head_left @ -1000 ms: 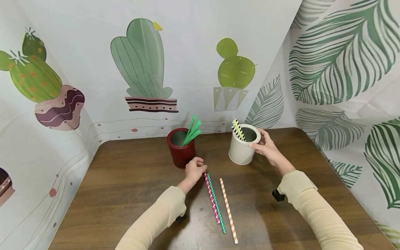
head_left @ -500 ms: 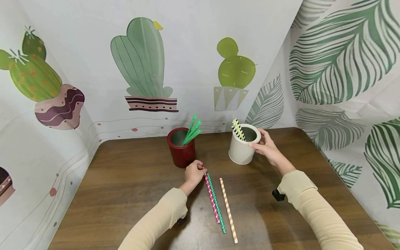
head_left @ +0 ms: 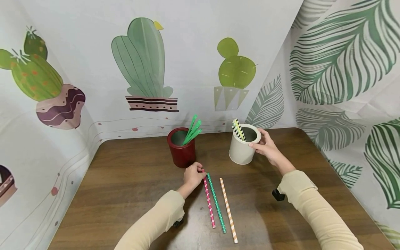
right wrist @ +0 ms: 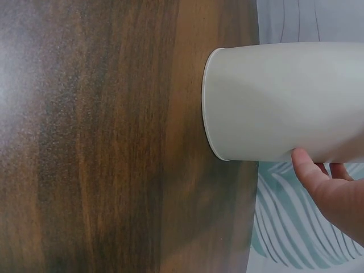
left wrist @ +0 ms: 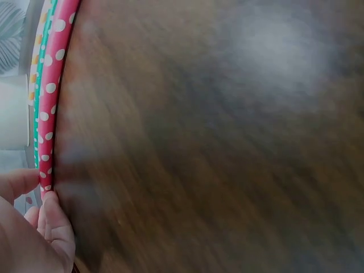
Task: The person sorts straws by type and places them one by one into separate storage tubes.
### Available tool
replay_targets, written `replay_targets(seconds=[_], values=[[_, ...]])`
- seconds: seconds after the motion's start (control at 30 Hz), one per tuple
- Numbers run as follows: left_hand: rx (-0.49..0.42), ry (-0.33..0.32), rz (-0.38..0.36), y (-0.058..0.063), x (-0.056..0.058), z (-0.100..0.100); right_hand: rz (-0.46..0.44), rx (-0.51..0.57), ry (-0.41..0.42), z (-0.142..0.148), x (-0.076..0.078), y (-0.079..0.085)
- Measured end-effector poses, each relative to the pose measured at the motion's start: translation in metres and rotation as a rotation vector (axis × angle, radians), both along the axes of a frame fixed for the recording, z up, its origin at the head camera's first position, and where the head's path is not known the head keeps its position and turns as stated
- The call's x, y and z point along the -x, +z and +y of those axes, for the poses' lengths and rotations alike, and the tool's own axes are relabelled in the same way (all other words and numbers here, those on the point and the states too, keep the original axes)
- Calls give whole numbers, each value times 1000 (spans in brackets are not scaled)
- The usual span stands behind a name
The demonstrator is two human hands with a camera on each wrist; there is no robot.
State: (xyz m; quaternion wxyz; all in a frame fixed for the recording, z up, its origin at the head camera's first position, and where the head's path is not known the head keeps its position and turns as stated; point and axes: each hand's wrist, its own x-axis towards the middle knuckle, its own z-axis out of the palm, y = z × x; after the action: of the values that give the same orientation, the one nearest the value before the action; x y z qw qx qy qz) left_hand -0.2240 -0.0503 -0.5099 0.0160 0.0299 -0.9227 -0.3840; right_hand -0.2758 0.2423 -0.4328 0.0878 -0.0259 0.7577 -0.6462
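My left hand pinches the far end of a pink paper straw with white dots; in the left wrist view thumb and finger meet at the tip of this straw. To its right lie a green dotted paper straw and an orange-and-white striped paper straw. My right hand holds the side of a cream can, thumb near the rim and fingers around the back. The can stands upright with black-and-white and yellowish striped straws leaning inside.
A dark red can with several slim green sticks stands just beyond my left hand. The brown wooden table reaches back to a wall cloth printed with cacti and leaves.
My left hand has taken hold of the pink straw's far end. The straw has shifted left and toward me, apart from the green one. My right hand and the cream can stay put.
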Motion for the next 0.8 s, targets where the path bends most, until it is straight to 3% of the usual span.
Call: replay_targets(seconds=[0.57, 0.8], values=[[43, -71, 2, 1, -24, -6, 3, -4, 5, 0, -1, 1], [29, -72, -16, 1, -28, -7, 2, -1, 6, -1, -2, 1]])
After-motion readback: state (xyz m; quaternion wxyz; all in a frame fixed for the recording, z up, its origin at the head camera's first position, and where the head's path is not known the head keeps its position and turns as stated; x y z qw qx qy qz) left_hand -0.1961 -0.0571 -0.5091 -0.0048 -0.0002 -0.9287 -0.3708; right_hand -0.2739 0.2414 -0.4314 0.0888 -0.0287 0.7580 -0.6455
